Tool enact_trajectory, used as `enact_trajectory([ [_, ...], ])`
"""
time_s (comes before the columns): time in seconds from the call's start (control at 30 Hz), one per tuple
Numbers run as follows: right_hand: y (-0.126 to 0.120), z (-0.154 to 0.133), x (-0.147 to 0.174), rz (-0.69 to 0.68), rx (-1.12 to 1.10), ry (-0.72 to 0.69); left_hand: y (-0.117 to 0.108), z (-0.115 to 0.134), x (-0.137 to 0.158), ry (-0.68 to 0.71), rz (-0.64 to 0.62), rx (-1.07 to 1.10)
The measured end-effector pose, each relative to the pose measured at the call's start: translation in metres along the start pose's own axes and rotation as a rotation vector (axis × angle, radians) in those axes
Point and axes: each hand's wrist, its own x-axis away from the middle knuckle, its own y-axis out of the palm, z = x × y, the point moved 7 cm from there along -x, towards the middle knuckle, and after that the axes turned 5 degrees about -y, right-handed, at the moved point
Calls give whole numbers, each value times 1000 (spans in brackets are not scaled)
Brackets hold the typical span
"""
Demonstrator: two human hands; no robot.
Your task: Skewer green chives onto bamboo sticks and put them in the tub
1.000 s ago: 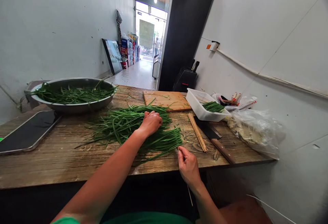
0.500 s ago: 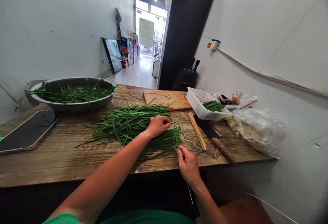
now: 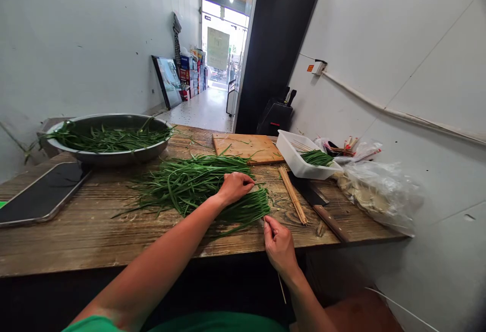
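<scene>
A loose heap of garlic chives [image 3: 182, 182] lies across the wooden table, its leafy ends to the left. In front of it, a row of chives [image 3: 252, 205] lies with cut ends lined up toward the right. My left hand [image 3: 236, 188] rests over the chives, thumb and fingers pinched at a thin green stalk end. My right hand [image 3: 279, 241] is closed on a thin bamboo skewer [image 3: 281, 289]; its tip meets the near corner of the row, and its tail hangs below the table edge. Most of the skewer is hidden by the hand and the chives.
Right of the row lie a bundle of skewers [image 3: 292, 195] and a cleaver [image 3: 328, 218]. Behind them are a white plastic tub [image 3: 304, 167] with chives, a cutting board [image 3: 243, 144] and a plastic bag [image 3: 375, 190]. A metal basin [image 3: 114, 157] and a black tray [image 3: 41, 190] stand left.
My left hand has shifted very slightly right, its fingertips now lower by the cut ends. My right hand and the skewer stay nearly where they were.
</scene>
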Motion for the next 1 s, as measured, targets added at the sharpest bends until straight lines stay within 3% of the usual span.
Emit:
enact_trajectory([
  [0.3,-1,-2,0,-6,21,7,2,2,0,44,-20,-9],
  [0.5,0,0,1,-14,23,28,5,8,5,193,-311,-15],
  [0.53,0,1,1,-17,17,31,0,6,3,176,-284,-45],
  [0.63,1,3,1,-17,-7,40,-27,-6,-4,84,-14,-191],
  [0.7,2,4,1,-18,-17,51,-35,-10,-5,87,89,-295],
  [0.83,1,2,2,-29,-2,58,-24,-16,-3,172,15,-434],
  [1.0,0,1,1,-28,0,48,-16,-21,-3,136,2,-501],
])
